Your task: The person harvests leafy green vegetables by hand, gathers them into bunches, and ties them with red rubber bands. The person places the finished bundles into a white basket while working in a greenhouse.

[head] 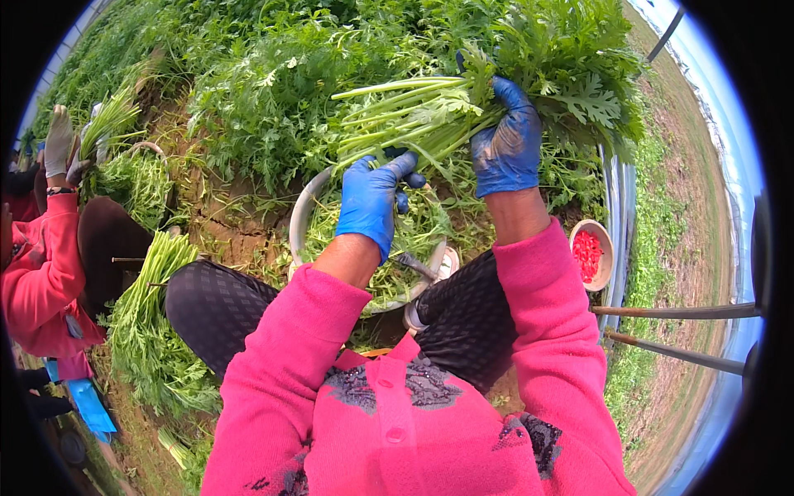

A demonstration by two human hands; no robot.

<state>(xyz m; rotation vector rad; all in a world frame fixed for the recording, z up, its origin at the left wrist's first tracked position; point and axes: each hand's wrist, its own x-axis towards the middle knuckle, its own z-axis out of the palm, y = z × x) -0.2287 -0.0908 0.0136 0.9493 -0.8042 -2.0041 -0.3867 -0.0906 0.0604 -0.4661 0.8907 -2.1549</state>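
A bunch of garland chrysanthemum greens (422,115) lies across my view above a round tub, its pale cut stems pointing left and its lobed leaves right. My right hand (512,139), in a soiled blue glove, grips it around the upper stems. Against the lower stems is my left hand (369,198), also blue-gloved, fingers curled; whether it pinches a stem or leaf is unclear. Below both hands, the pale-rimmed tub (299,217) stands between my legs with loose leaves and trimmings (409,229) inside.
Growing greens (267,99) fill the ground ahead. A bowl (608,263) of small red pieces sits at right, near metal rods (676,312). Left of my knee lies a pile of cut greens (152,310); beyond it, a person in red (46,248) holds stems (108,121).
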